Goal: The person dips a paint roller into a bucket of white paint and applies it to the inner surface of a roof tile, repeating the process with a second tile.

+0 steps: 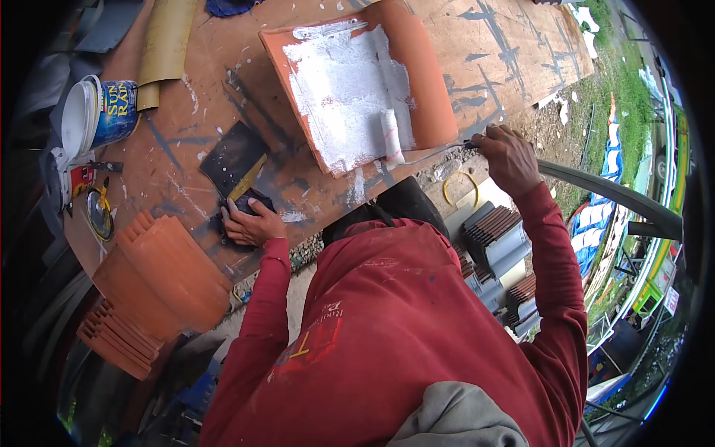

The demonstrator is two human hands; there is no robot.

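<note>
An orange roof tile (430, 89) lies on the wooden table, its hollow middle coated with white paint (328, 89). My right hand (509, 158) is closed round the handle of a small paint roller (391, 138), whose white sleeve rests on the painted area near the tile's front edge. At the left, my left hand (253, 222) rests with fingers bent on a dark crumpled cloth (257, 198) at the table's front edge. Just above it lies a dark flat sheet (232, 158) with a yellowish strip. Whether the fingers grip the cloth is unclear.
A paint bucket (115, 112) stands at the left of the paint-marked table (514, 59), near a rolled brown sheet (165, 45). Stacked orange tiles (160, 272) sit at the lower left. More tiles (495, 237) are stacked on the ground below, beside a metal bar (603, 192).
</note>
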